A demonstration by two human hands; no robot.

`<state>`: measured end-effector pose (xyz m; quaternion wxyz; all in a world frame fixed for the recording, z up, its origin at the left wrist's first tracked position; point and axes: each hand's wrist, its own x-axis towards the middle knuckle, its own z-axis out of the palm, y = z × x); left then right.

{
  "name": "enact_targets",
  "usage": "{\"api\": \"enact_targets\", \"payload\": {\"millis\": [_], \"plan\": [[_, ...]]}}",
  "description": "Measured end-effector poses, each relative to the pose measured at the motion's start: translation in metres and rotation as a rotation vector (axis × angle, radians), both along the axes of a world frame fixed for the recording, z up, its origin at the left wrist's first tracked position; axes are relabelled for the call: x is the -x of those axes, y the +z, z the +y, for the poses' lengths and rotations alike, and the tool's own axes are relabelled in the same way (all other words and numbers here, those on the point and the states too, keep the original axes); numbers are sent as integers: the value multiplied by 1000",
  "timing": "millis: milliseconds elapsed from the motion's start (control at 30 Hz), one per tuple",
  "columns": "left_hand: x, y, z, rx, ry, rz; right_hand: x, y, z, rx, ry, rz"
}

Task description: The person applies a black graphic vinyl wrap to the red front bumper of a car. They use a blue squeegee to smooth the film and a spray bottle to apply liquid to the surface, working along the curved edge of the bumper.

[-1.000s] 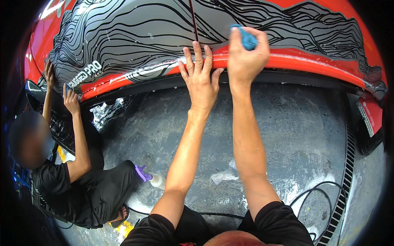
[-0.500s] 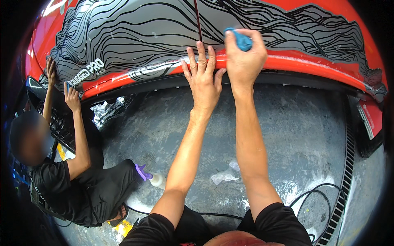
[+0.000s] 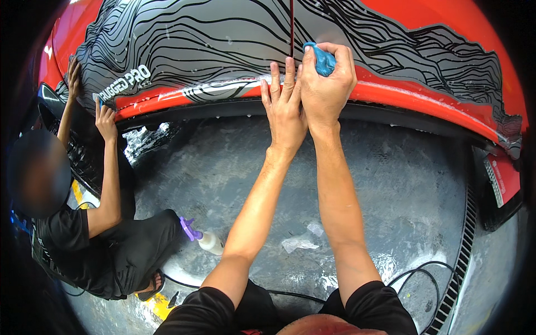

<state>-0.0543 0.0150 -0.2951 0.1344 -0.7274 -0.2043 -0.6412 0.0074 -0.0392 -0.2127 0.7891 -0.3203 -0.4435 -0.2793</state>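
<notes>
Fingers apart, my left hand (image 3: 283,114) lies on the lower edge of a red car body panel (image 3: 382,89) beside a thin vertical seam, touching its grey decal with black wavy lines (image 3: 184,39). My right hand (image 3: 329,89) is closed round a crumpled blue cloth (image 3: 325,62) against the decal just right of that seam. It sits close beside my left hand, its wrist near my left thumb. A pale streak runs along the red lower edge below the decal, and the black sill (image 3: 391,111) is beneath.
At left a co-worker (image 3: 78,245) crouches, both hands on the decal, one with a small blue tool. On the grey floor are a spray bottle (image 3: 206,239), crumpled film (image 3: 296,243), a black hose (image 3: 424,271) and a drain grate (image 3: 458,268). A red-and-black flap (image 3: 499,184) hangs at right.
My right hand has shifted down and leftward relative to the panel, closer to my left hand, still holding the blue cloth. The view has shifted slightly, moving the seam rightward in the picture.
</notes>
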Motion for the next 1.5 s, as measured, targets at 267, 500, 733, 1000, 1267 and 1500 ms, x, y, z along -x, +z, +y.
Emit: {"api": "enact_targets", "payload": {"millis": [267,500,733,1000,1267,1500], "plan": [[3,-1,2,-8,34,33,7,26,2,7,-25,-37],[-1,1,-5,40,-20,-17,-3,20,-11,50,21,131],[2,2,-7,65,-67,-21,-8,26,-20,120,-55,56],[1,2,-6,51,-82,-34,-15,24,-18,138,-117,-12],[-3,1,-6,51,-77,-39,-17,31,-19,81,-103,4],[-1,0,-4,58,-63,-28,1,57,-11,98,-111,-24]]}}
